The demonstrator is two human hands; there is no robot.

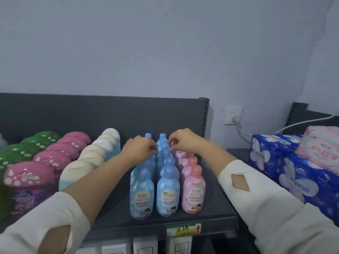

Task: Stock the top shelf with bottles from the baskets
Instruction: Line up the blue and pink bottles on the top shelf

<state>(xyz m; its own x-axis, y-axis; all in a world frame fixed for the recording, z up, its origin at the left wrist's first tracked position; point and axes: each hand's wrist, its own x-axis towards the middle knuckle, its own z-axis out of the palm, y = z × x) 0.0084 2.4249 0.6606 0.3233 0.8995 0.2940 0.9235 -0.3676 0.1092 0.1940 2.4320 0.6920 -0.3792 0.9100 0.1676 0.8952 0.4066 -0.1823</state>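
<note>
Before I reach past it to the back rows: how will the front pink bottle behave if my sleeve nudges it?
The front pink bottle looks tall with a narrow cap, so it would probably tip rather than slide. Its glossy wrap suggests a slippery grip. Falling left, it would likely knock the blue bottle beside it.

We see glossy plastic bottles (167,191) on a matt dark metal shelf (216,204), shiny film-wrapped packs (300,178) beside it, and our soft cream knit sleeves (271,208).

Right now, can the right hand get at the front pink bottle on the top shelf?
Probably yes. The right hand is busy further back among the bottle caps, but the front pink bottle stands at the shelf edge with open space to its right.
</note>
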